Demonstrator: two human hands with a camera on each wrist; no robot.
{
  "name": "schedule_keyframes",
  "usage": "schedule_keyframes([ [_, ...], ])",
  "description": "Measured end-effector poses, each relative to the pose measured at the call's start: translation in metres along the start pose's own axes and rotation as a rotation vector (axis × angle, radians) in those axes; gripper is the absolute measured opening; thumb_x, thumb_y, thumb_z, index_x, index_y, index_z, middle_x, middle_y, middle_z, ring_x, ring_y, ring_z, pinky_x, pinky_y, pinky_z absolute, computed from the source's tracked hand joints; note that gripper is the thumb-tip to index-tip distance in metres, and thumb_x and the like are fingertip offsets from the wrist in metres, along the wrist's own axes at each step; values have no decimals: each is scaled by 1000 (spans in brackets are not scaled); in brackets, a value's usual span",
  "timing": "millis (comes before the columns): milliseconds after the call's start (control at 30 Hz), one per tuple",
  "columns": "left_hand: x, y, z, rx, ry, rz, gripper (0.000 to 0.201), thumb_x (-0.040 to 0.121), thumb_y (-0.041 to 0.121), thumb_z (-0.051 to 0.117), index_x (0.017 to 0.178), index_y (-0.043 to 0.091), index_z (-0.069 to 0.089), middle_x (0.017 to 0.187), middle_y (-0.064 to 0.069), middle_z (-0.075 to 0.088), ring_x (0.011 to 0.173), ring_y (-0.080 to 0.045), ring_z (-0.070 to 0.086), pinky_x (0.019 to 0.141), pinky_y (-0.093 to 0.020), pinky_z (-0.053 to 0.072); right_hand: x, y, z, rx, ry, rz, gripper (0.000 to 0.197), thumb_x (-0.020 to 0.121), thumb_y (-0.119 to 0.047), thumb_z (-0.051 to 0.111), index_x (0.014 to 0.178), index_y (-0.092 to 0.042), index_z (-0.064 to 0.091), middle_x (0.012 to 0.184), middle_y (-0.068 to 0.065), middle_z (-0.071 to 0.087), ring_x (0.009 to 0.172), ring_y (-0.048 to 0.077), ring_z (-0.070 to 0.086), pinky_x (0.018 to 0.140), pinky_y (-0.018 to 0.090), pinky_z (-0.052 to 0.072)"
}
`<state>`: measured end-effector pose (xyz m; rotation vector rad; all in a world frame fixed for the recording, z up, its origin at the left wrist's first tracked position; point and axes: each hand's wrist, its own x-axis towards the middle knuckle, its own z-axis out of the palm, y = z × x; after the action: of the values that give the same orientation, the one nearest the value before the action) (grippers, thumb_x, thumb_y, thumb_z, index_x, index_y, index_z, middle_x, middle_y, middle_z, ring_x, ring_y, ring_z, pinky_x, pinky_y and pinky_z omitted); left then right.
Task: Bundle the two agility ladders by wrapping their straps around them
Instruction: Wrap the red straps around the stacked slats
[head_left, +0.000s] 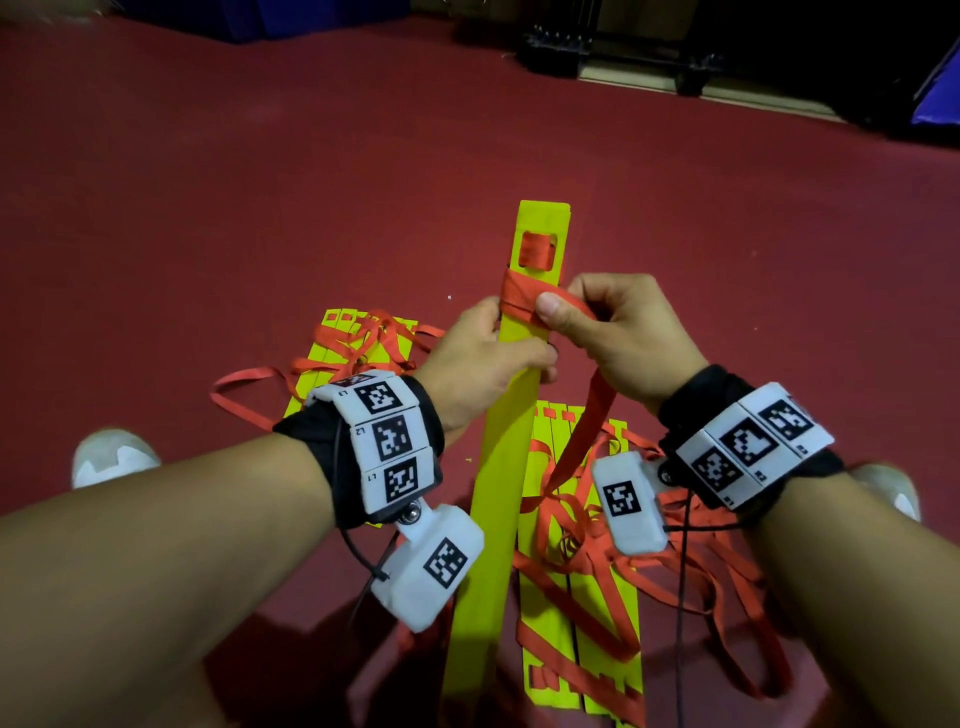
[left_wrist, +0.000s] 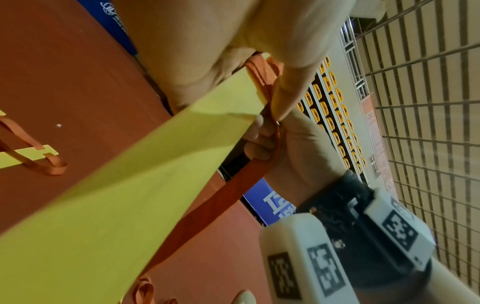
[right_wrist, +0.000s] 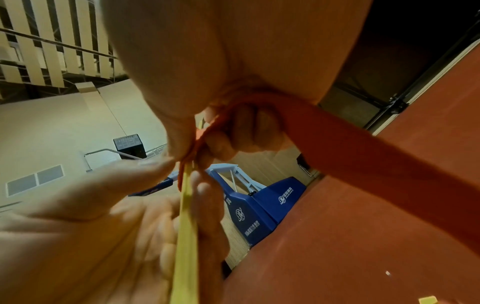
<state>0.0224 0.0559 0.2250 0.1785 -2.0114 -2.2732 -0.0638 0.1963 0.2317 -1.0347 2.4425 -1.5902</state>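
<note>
I hold a stack of yellow ladder rungs (head_left: 498, 467) upright over the red floor. My left hand (head_left: 488, 353) grips the stack just below its top. An orange strap (head_left: 524, 296) is wound round the stack under a slot in the top rung. My right hand (head_left: 587, 322) pinches this strap against the stack with thumb and fingers. The strap's free length (head_left: 587, 426) hangs down from my right hand. In the left wrist view the strap (left_wrist: 213, 205) runs beside the yellow stack (left_wrist: 124, 201). In the right wrist view the strap (right_wrist: 376, 164) passes over my curled fingers, beside the stack's edge (right_wrist: 185, 236).
More yellow rungs tangled in orange straps lie on the floor below my hands (head_left: 582, 597), and another pile (head_left: 358, 343) lies to the left. White shoes (head_left: 111, 457) stand at both sides. Dark equipment and blue pads (head_left: 935, 98) line the far edge.
</note>
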Motion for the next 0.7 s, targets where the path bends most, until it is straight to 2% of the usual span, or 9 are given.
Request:
schedule_keyframes([
  [67,0,-4,0,112,9,48,67,55,29,82,114,4,61,88,-12,69,83,-27,67,90,-56,55,-2,-1,2,43,-6,-3,38,82,-50,69,64,-18,58,58,-5,47,56,9,38,52,29,31],
  [133,0,-8,-1,185,6,72,67,54,39,83,111,9,65,94,-12,73,88,-28,70,92,-57,56,-4,-2,6,86,-31,-7,37,82,-48,68,65,-17,56,58,-6,49,55,8,40,53,27,33],
  [200,0,-10,-1,222,-1,79,46,61,29,81,102,15,66,86,-5,73,82,-25,70,88,-51,57,-5,-4,8,151,-84,-13,38,85,-45,66,68,-12,56,57,-10,51,53,7,44,51,25,37],
  [300,0,-9,0,247,13,70,27,65,17,69,90,18,63,71,3,64,71,-20,61,73,-42,51,-5,-2,8,219,-183,-42,39,91,-41,63,76,-6,56,64,-1,55,58,19,48,54,37,40],
  [367,0,-7,-1,271,21,65,31,63,17,65,94,16,62,72,5,59,72,-17,56,72,-41,48,-5,-1,5,243,-242,-45,20,94,-27,58,81,-13,57,66,-9,57,60,13,45,55,27,39],
  [433,-1,-5,-1,269,16,72,33,63,17,64,96,16,62,78,2,59,77,-16,56,77,-42,51,-5,-2,4,285,-270,-43,10,94,-20,55,86,-15,59,68,-11,59,61,10,44,57,22,38],
  [533,-1,-6,1,300,29,66,56,58,32,65,111,14,56,99,-15,67,92,-32,66,87,-58,55,-5,-2,4,280,-235,-38,5,91,-20,60,88,-16,58,68,-11,58,61,13,46,57,25,38],
  [600,-2,-6,3,362,33,40,68,59,39,59,122,17,46,111,-19,64,95,-37,68,81,-59,56,-6,-4,7,308,-204,-16,10,88,-20,63,93,-16,56,72,-10,61,59,9,49,55,24,41],
  [700,-3,0,5,336,4,56,71,62,29,53,129,18,36,121,-21,59,91,-31,67,74,-54,58,-6,-7,11,459,-175,15,37,87,-14,65,119,-5,50,99,8,62,70,16,58,56,26,49],
])
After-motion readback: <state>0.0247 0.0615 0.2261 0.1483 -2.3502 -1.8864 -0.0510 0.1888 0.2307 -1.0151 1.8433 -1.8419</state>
